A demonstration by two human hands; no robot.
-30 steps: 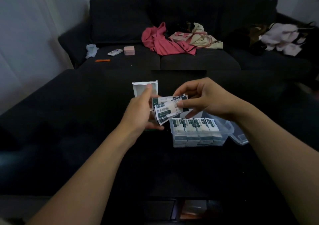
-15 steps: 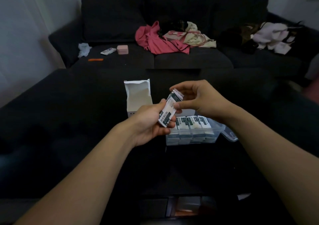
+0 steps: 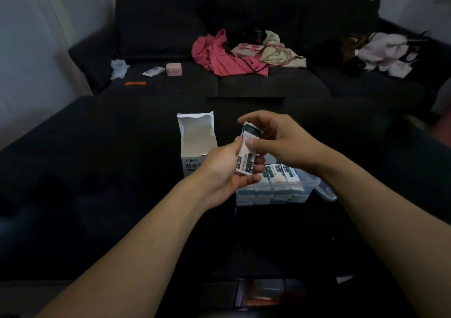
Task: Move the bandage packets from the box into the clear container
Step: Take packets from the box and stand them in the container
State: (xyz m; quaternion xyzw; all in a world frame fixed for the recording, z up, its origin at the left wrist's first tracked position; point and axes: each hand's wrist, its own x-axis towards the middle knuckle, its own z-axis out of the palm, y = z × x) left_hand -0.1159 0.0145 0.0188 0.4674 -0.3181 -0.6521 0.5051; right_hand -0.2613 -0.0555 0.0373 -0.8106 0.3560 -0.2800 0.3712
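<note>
A small stack of white and dark green bandage packets [image 3: 247, 154] stands on end between both hands, just above the clear container. My left hand [image 3: 224, 173] grips its lower part from the left. My right hand [image 3: 275, 139] pinches its upper part with thumb and fingers. The clear container [image 3: 310, 186] sits on the dark surface below and right, with rows of packets [image 3: 278, 174] packed inside. The white box [image 3: 196, 144] stands open behind my left hand, flap up; its inside looks bare from here.
The container's clear lid [image 3: 325, 192] lies at its right side. A dark sofa behind holds pink clothing [image 3: 227, 56], a pink case [image 3: 173, 69], a small packet [image 3: 153, 71], an orange stick [image 3: 135, 83] and pale garments [image 3: 385, 52].
The fanned packets have been squared into an upright stack held by both hands. My left hand left the box front and closed round the stack. The hands sit a little lower, nearer the container.
</note>
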